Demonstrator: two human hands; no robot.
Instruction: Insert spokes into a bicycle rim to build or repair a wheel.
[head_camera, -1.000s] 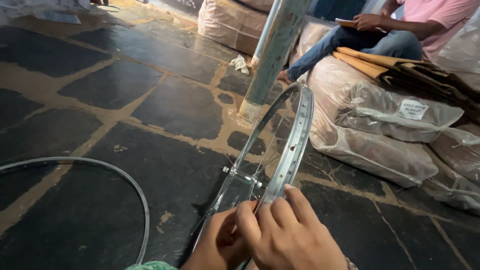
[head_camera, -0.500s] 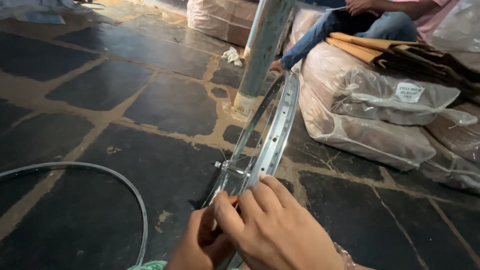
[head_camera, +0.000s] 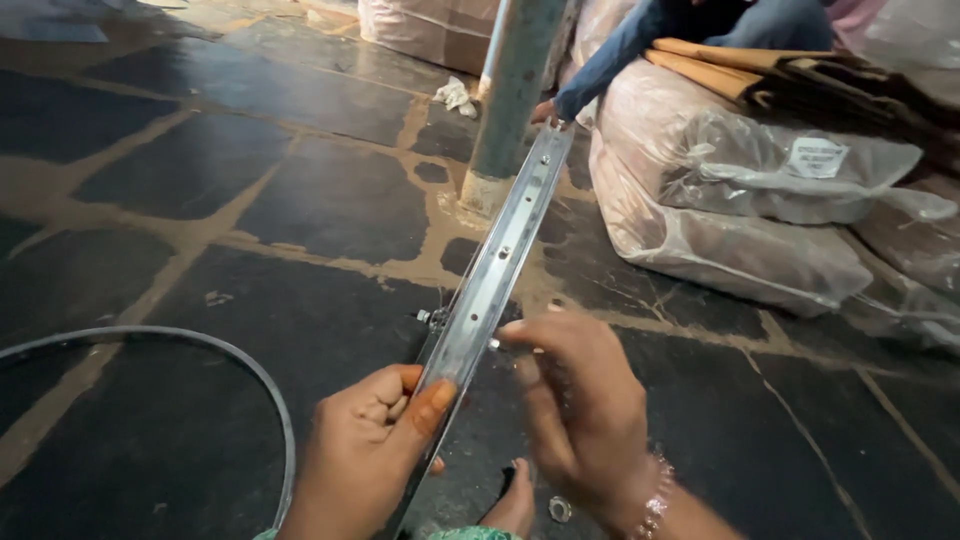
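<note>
Edge-on to the camera now, the metal wheel rim (head_camera: 500, 260) runs as a narrow silver strip from the lower centre of the frame up toward the pale post (head_camera: 515, 100) at top centre. The left hand (head_camera: 365, 455) sits at lower centre-left, fingers curled into a loose fist around the rim's near edge, thumb pressed flat up along the metal; that grip is closed and holding the rim. The right hand (head_camera: 585, 410) comes in from the lower right, wrist bent, a beaded bracelet (head_camera: 655, 505) on it, fingers half curled, the fingertips (head_camera: 515, 335) meeting the right side of the rim beside the small hub parts (head_camera: 435, 318). Whether they pinch anything small, I cannot tell.

A second thin hoop (head_camera: 240, 365) lies flat on the dark stone floor (head_camera: 330, 200) at lower left. Plastic-wrapped sacks (head_camera: 730, 200) pile up at upper right, with another person's leg (head_camera: 620, 50) in blue at the top.
</note>
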